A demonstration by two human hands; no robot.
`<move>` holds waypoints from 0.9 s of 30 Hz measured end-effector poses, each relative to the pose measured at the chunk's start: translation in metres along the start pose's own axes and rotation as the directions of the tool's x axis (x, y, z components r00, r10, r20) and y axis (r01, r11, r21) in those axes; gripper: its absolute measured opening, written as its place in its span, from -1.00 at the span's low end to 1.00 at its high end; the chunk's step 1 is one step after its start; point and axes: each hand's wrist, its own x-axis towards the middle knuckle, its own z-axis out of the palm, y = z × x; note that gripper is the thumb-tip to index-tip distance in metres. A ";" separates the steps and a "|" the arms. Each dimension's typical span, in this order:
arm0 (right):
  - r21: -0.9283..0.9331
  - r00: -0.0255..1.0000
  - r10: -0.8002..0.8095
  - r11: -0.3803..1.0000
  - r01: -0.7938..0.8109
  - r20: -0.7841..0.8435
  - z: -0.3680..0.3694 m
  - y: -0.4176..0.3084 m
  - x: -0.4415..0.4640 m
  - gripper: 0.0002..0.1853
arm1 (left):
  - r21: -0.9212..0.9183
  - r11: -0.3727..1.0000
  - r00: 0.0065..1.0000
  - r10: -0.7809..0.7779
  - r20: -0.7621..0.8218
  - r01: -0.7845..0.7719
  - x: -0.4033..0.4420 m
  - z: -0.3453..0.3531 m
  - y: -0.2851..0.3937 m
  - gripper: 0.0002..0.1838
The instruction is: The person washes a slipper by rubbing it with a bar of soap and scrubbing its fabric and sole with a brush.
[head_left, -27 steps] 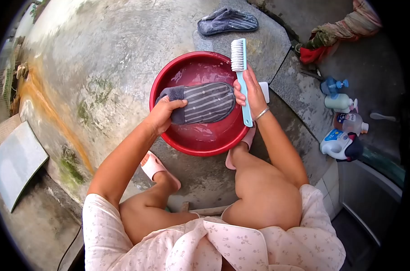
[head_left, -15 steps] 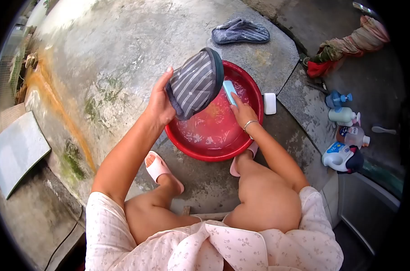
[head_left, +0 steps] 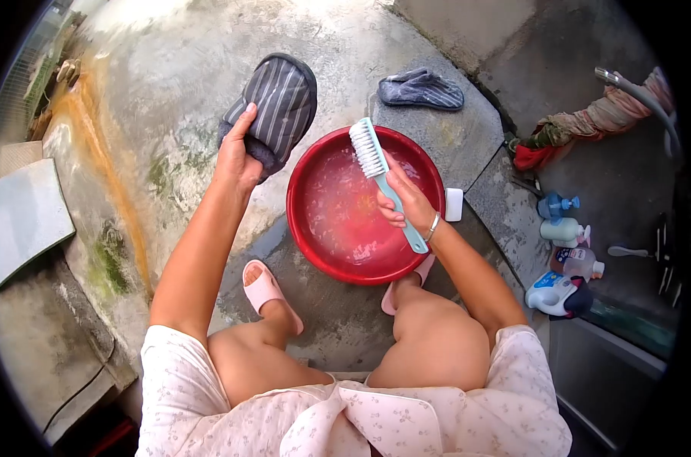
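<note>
My left hand [head_left: 239, 156] is closed around the heel end of a dark grey striped slipper [head_left: 281, 103], held up left of the basin with its toe pointing away from me. Over the red basin [head_left: 303, 244] my right hand [head_left: 408, 196] grips a light blue scrub brush [head_left: 391, 199] by its handle; the white bristles face left. Water with some suds lies in the basin. The matching striped slipper [head_left: 422, 90] rests on the stone slab beyond the basin, with whitish foam on it.
A white block, perhaps soap [head_left: 454, 204], lies right of the basin. Several bottles [head_left: 563, 230] stand farther right, near a white spoon-like thing [head_left: 627, 251]. A cloth-wrapped pipe [head_left: 604, 114] is at upper right. My feet in pink slides [head_left: 273, 293] flank the basin's near side.
My left hand has moved the slipper left, away from above the basin. My right hand has raised and turned the brush, so its bristles now show. The view has shifted slightly.
</note>
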 end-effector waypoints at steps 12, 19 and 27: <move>-0.963 0.899 -0.435 0.223 0.149 0.039 0.090 -0.039 0.166 -0.47 | -0.175 0.982 0.974 -0.030 0.226 0.071 -0.009 -0.013 0.004 -0.30; -0.879 0.963 -0.184 0.402 0.256 0.197 0.109 0.015 0.098 -0.45 | -0.170 0.985 0.995 -0.007 0.100 0.024 0.008 -0.064 0.011 -0.06; -0.769 0.963 -0.184 0.639 -0.036 -0.198 0.017 0.061 0.027 -0.29 | -0.177 0.984 0.998 0.000 0.057 0.010 0.017 -0.083 0.021 -0.42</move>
